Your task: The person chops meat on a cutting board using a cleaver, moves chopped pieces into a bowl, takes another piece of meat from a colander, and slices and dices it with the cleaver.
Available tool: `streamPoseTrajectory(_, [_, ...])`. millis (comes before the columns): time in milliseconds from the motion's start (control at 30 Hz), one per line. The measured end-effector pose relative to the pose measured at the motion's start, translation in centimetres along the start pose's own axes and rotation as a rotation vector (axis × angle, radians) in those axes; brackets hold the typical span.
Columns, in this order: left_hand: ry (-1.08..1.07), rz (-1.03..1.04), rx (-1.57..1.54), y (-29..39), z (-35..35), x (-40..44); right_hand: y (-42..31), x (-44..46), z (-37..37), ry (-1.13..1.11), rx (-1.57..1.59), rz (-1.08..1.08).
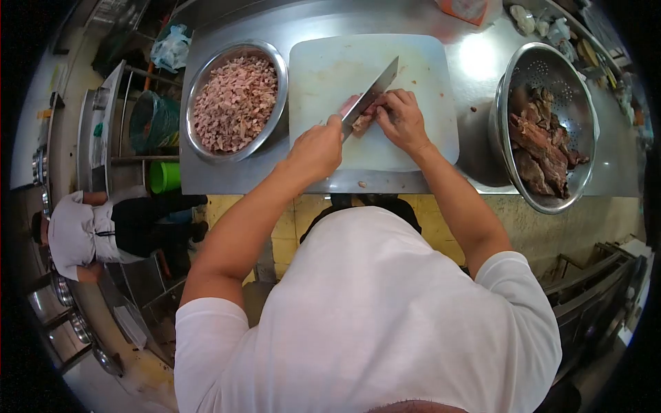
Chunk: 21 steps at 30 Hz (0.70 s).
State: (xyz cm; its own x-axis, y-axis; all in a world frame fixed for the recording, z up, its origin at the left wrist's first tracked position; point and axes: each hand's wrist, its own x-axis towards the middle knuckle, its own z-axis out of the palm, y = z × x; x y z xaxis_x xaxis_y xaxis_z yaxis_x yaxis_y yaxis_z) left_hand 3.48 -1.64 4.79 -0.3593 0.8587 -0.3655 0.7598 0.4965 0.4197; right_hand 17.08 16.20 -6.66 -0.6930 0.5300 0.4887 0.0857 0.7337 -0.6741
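In the head view my left hand [318, 150] is closed round the handle of a kitchen knife [372, 89], whose broad blade points away and to the right. My right hand [403, 122] presses its bent fingers on a piece of meat [361, 124] right beside the blade. Part of that meat is hidden under the fingers and the knife. Both hands are over a pale cutting board [317, 69] with a few small scraps on it. Left of the board, a metal bowl [281, 103] is heaped with chopped meat [234, 103]. At the right, a metal colander [582, 89] holds larger pieces of brown meat [540, 148].
The board and bowl rest on a steel table [475, 89]; its near edge runs in front of my body. An orange and clear bag [468, 9] lies at the far edge. Another person [86, 230] stands at the left, near a green bucket [164, 177] and metal shelves.
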Motion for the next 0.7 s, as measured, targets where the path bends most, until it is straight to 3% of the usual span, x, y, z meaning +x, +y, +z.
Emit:
streamPoseTrajectory(200, [-0.108,-0.149,0.018,-2.6,0.9,-5.1,-0.1,-0.2,0.3,0.018,-0.018,0.001])
streamPoseTrajectory(333, [0.038,-0.022,-0.056,-1.7,2.0,-0.7,-0.2,-0.1,0.2,0.023,-0.011,-0.025])
streamPoseTrajectory(433, [0.066,0.054,-0.020,-0.9,0.3,0.9,-0.4,-0.1,0.0,0.018,0.015,-0.001])
streamPoseTrajectory(700, [-0.095,-0.119,0.010,1.8,-5.1,-6.6,-0.2,-0.3,-0.1,0.027,0.019,-0.027])
